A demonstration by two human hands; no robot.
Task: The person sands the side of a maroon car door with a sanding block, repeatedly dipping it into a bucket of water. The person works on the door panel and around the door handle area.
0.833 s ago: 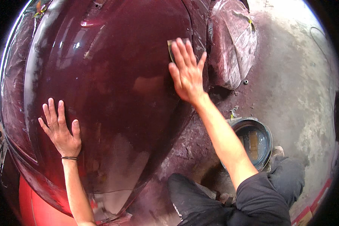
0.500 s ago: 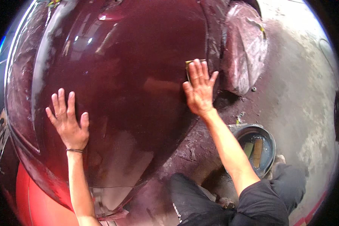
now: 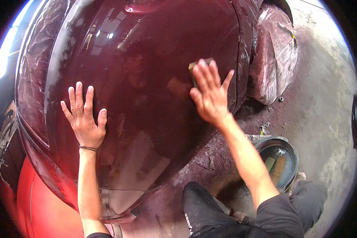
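Note:
A glossy dark-red car body panel, wet-looking with dull patches, spreads out in front of me. My left hand rests palm down on its left part, fingers spread and nothing under them that I can see. Toward the panel's right side, my right hand presses a thin yellowish-brown sanding pad flat to the surface. Only the pad's upper left edge shows past the fingers, and the rest is hidden beneath them. The hand is slightly blurred.
On the floor by my right knee stands a dark round tub of water with a green strip and a tan block in it. A plastic-covered wheel is at the upper right. Bright red bodywork lies at lower left.
My right hand has slid the sanding pad leftward over the panel, away from its right edge. My left hand keeps about the same place on the panel while the whole view has shifted.

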